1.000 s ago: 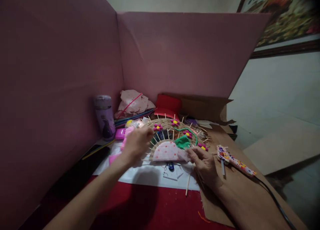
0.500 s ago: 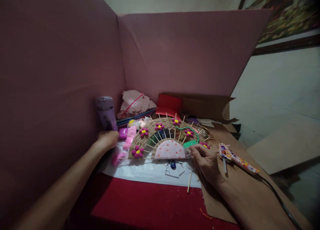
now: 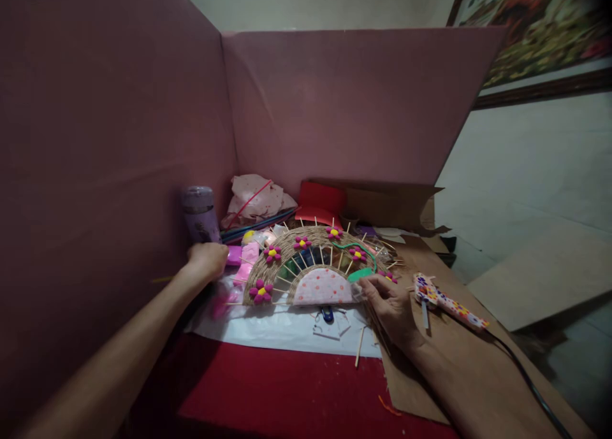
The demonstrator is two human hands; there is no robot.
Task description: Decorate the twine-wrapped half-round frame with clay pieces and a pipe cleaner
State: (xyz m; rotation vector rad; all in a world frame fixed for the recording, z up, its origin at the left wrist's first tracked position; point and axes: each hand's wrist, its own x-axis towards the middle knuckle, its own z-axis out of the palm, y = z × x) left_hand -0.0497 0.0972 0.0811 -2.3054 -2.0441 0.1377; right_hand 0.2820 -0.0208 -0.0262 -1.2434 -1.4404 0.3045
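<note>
My left hand is closed at the left, beside a purple tumbler. A thin yellowish stick pokes out behind that wrist; whether the fingers hold it is hidden. My right hand pinches the clear plastic of a green clay packet at the right. Between the hands stands a half-round twine-wrapped piece with sticks radiating from it and magenta clay flowers with yellow centres. A dotted fabric half-circle fills its lower middle. One green strand curves over its upper right.
Pink clay packets lie left of the piece. A flowered glue gun with a black cord rests on cardboard at the right. Blue-handled clippers and a loose stick lie in front. Pink panels stand behind.
My left hand has shifted slightly up, and the yellowish stick now shows behind its wrist. The right hand still holds the green packet. The view has shifted a little.
</note>
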